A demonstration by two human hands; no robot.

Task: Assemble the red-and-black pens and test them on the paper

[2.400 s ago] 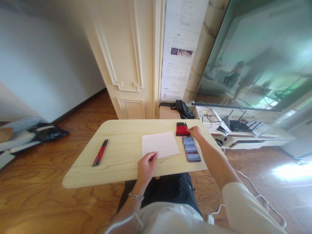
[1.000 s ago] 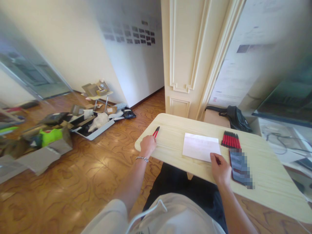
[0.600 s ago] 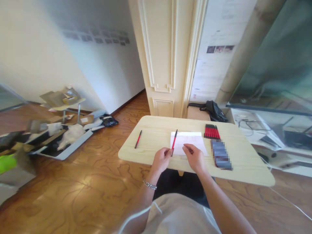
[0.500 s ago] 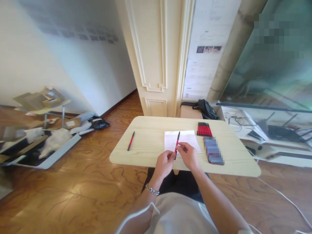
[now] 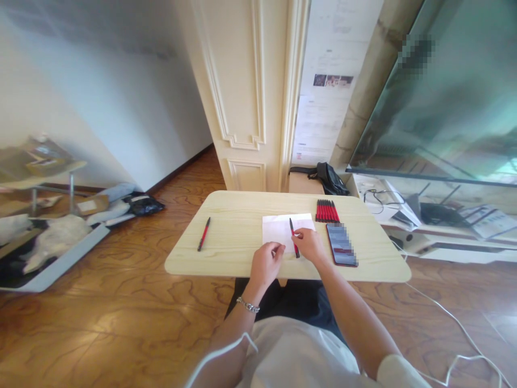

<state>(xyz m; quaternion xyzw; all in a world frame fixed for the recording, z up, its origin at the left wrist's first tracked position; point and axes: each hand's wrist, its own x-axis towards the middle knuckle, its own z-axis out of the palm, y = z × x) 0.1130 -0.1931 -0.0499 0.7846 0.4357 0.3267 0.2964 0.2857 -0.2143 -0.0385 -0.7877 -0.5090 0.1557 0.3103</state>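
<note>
My right hand (image 5: 309, 245) pinches a red and black pen (image 5: 293, 237) over the white paper (image 5: 272, 229), with the pen's black tip pointing away from me. To its left is my left hand (image 5: 266, 264), apart from the pen. Its fingers are loosely bent near the paper's front edge, and I see nothing in them. Another red and black pen (image 5: 204, 234) lies alone on the left of the table. Several matching pens (image 5: 327, 210) form a neat side-by-side row at the back right. In front of that row lies a phone (image 5: 340, 245) with its screen lit.
The pale wooden table (image 5: 238, 207) has rounded corners. Behind it a black bag (image 5: 331, 178) sits on a box. On the right is a white cabinet (image 5: 456, 253) with cables and papers. White cable runs over the floor. Boxes and packaging (image 5: 56, 242) lie at the left.
My left hand has let go of the pen's lower end and moved slightly away from it. The pen stays in my right hand. The view has shifted a little to the right.
</note>
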